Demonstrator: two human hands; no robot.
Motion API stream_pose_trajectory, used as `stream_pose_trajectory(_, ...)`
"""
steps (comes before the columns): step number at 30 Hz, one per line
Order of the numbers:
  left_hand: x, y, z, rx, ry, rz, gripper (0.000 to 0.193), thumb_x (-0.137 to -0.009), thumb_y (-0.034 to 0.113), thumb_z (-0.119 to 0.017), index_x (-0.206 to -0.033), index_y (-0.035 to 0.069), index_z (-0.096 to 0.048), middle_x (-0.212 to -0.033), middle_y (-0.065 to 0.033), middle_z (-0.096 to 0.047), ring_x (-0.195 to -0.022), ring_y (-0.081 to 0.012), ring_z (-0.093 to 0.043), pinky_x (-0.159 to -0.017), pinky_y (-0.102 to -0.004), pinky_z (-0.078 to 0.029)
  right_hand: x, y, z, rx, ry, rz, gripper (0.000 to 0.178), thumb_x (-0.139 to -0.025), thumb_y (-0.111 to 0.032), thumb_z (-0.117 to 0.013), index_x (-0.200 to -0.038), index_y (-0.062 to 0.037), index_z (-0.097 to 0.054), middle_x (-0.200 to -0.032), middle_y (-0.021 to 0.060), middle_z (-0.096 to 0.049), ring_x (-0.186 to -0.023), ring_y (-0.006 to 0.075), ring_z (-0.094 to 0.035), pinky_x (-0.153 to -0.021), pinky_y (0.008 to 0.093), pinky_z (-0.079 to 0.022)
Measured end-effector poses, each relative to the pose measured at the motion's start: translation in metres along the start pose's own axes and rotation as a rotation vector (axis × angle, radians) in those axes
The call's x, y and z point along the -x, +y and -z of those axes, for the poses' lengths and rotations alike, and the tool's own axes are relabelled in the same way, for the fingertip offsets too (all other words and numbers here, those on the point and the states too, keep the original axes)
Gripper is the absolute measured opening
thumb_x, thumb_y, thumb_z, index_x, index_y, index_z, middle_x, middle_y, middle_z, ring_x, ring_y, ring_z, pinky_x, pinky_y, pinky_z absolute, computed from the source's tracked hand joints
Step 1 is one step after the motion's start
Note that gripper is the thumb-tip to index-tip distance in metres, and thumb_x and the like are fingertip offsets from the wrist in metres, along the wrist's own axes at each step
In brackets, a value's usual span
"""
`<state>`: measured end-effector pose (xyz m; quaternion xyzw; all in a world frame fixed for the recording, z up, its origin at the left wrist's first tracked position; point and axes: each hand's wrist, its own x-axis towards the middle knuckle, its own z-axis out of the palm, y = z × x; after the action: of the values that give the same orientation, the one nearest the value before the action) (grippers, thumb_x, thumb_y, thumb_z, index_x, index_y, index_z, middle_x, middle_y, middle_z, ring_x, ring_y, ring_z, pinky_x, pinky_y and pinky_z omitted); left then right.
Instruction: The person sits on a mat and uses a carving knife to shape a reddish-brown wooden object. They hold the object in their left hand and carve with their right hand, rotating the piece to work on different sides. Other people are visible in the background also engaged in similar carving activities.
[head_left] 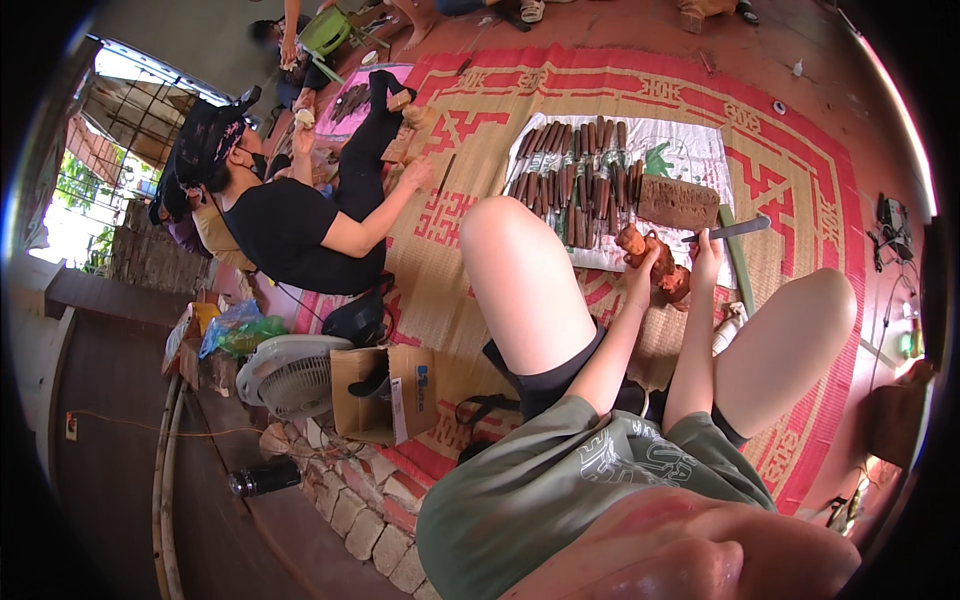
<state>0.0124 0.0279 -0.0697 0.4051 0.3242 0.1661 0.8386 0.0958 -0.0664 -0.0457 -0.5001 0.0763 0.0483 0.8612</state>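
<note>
Mat: patterned red and beige woven mat (800,180) beneath the work, running beyond both hands and left of them.
Cloth: white printed cloth (712,150) on the mat, just beyond the hands; rows of dark-handled tools (590,185) on it, beyond and left of the left hand.
Block: rough brown block (678,203) on the cloth's near part, just beyond the hands.
Strip: long green strip (738,262), just right of the right hand.
Room: reddish floor past the mat; grated opening far left. Co-worker in black (300,230) sits well left of the hands. White fan (297,376) and open cardboard box (405,395) stand left and nearer the body than the hands.
Carving look: reddish-brown, lumpy, rounded masses with recesses between; fine detail too small to read.
Carving position: carving (664,256) is in the left hand, up between the knees, left of the right hand.
Left hand: left hand (645,268) closed around the carving, partly covering it.
Right hand: right hand (708,256) gripping a flat dark blade (745,228), which extends out to the right, tip away from the carving.
</note>
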Motion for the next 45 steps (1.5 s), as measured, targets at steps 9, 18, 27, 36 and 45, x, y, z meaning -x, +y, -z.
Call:
stream_pose_trajectory(9,-0.005,-0.020,0.005,0.121,-0.107,0.066,0.066,-0.073,0.029,-0.074,-0.122,-0.004,-0.045,-0.117,-0.0075,-0.053,-0.104,-0.0155,-0.052,-0.089,-0.0279,-0.041,-0.001,-0.010,0.007,0.039,0.014,0.060,0.022,-0.091,-0.026,-0.054,-0.080,-0.0070,-0.056,-0.061,-0.0020,-0.051,-0.050,0.0034,-0.042,-0.046,0.0178,-0.031)
stream_pose_trajectory(18,-0.004,-0.018,0.005,-0.038,-0.105,-0.033,0.053,-0.067,0.013,-0.078,-0.111,-0.003,-0.052,-0.108,-0.0069,-0.057,-0.097,-0.0160,-0.056,-0.083,-0.0276,-0.045,0.007,-0.022,0.005,0.115,0.034,0.015,0.023,-0.091,-0.027,-0.055,-0.079,-0.0067,-0.055,-0.060,-0.0017,-0.050,-0.050,0.0038,-0.041,-0.046,0.0180,-0.030)
stream_pose_trajectory(27,-0.007,-0.030,0.005,-0.046,0.018,-0.200,0.041,-0.063,0.011,-0.079,-0.095,-0.004,-0.059,-0.095,-0.0072,-0.063,-0.084,-0.0149,-0.060,-0.074,-0.0282,-0.048,0.007,-0.020,0.002,0.085,-0.002,0.052,0.019,-0.091,-0.023,-0.054,-0.078,-0.0085,-0.054,-0.060,-0.0028,-0.049,-0.049,0.0024,-0.039,-0.044,0.0170,-0.029)
stream_pose_trajectory(36,0.008,0.039,-0.027,0.029,0.013,-0.273,0.035,-0.068,0.016,-0.077,-0.094,-0.002,-0.062,-0.095,-0.0037,-0.063,-0.083,-0.0109,-0.058,-0.075,-0.0254,-0.046,0.019,-0.060,-0.023,0.209,-0.063,0.201,0.018,-0.089,-0.020,-0.058,-0.078,-0.0060,-0.056,-0.062,-0.0023,-0.052,-0.053,0.0033,-0.046,-0.049,0.0170,-0.034)
stream_pose_trajectory(45,0.060,0.214,-0.101,0.073,-0.543,-0.450,0.043,-0.067,0.005,-0.069,-0.107,0.000,-0.053,-0.100,-0.0031,-0.058,-0.091,-0.0111,-0.055,-0.084,-0.0273,-0.044,0.053,-0.175,-0.039,0.086,-0.017,0.463,0.021,-0.090,-0.019,-0.057,-0.092,0.0008,-0.063,-0.066,0.0004,-0.056,-0.060,0.0038,-0.047,-0.055,0.0179,-0.034)
